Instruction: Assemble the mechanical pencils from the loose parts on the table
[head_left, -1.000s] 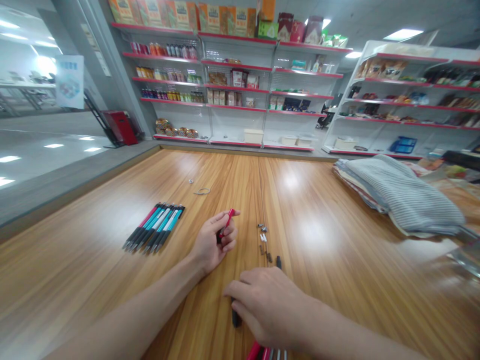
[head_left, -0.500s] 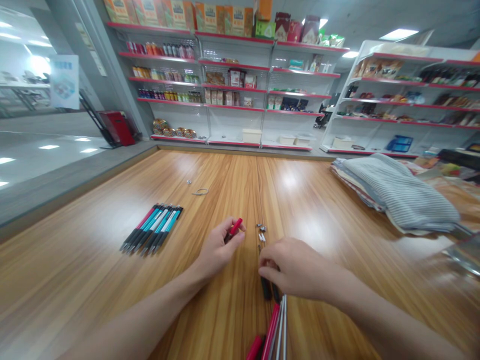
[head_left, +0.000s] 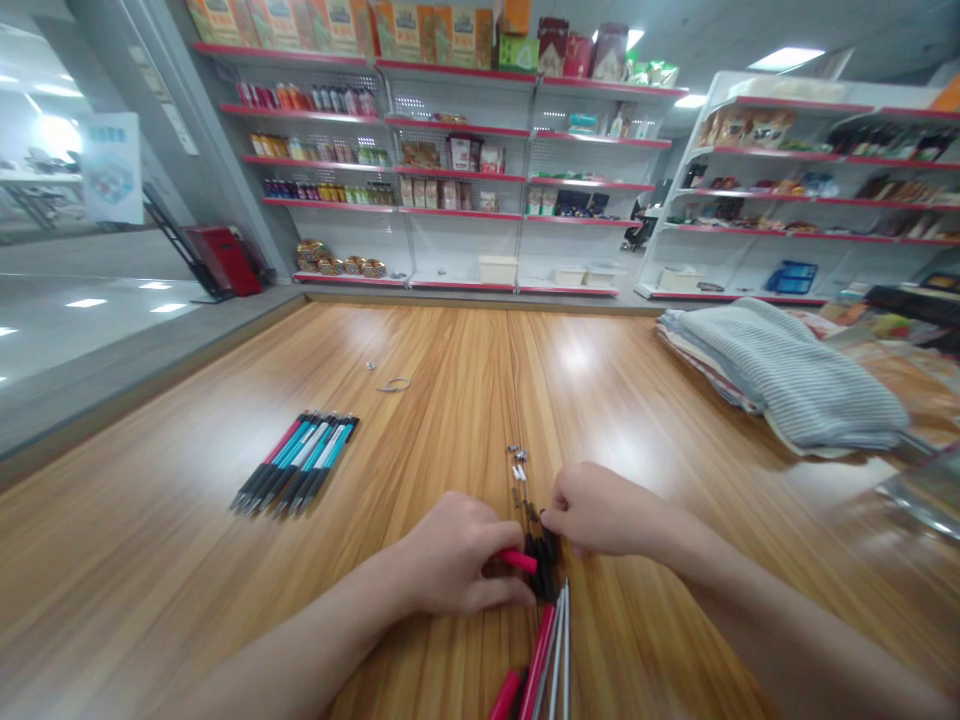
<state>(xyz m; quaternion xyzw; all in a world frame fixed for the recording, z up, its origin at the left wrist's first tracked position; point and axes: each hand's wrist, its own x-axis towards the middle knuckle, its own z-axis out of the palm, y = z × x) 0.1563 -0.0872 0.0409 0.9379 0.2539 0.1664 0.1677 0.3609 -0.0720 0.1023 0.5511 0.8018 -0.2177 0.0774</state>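
My left hand [head_left: 457, 565] is closed round a red pen barrel [head_left: 517, 560], low on the wooden table [head_left: 637, 420]. My right hand [head_left: 600, 510] is pinched on a small black pen part [head_left: 546, 552] right beside it, and the two hands almost touch. Below them lie loose red and silver pen pieces [head_left: 544, 665]. Tiny metal and white pen bits [head_left: 519, 468] are scattered just beyond the hands. A neat row of several finished pens [head_left: 296, 475], teal, white and one red, lies to the left.
A folded pile of striped cloth [head_left: 780, 375] sits at the right of the table. A small wire ring [head_left: 394, 384] lies further back. Store shelves [head_left: 465, 170] with goods stand behind the table, and a red case [head_left: 221, 258] is on the floor at left.
My left hand has come down and toward me with the red barrel. My right hand has moved up from the near edge to meet it, pinching a black part.
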